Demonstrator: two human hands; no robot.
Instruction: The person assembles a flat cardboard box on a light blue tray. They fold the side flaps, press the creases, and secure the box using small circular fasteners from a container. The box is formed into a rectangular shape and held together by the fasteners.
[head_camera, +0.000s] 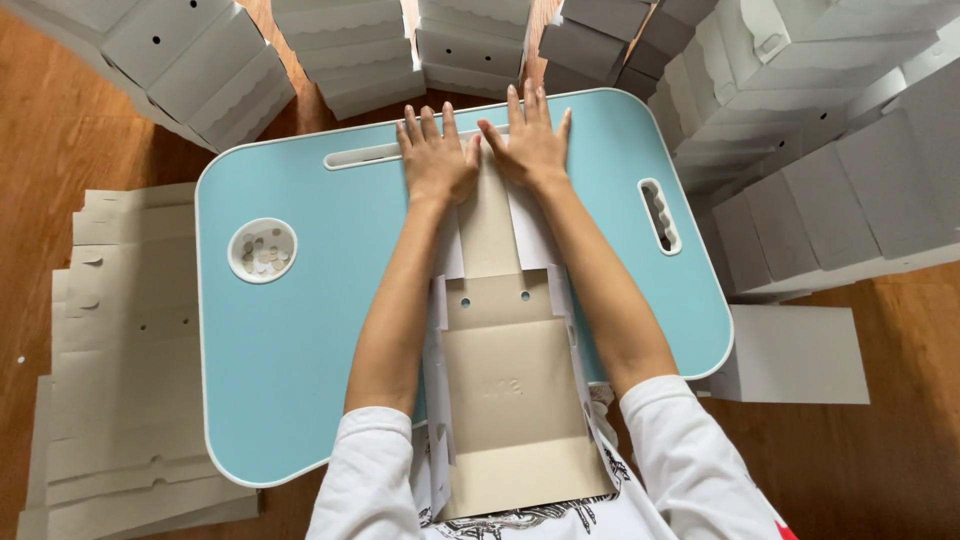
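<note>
Both palms down flat, fingers spread — left hand (436, 158) and right hand (527, 143) press the far end of the cardboard box blank (505, 385) at twelve o'clock on the blue lap table (300, 350), apparently to crease it — flat blanks (125, 370) wait at nine.

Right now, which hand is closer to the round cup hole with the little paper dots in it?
The left hand. It presses the flat cardboard box blank on the side towards the round cup hole. The right hand lies farther away, towards the slot on the other edge.
</note>
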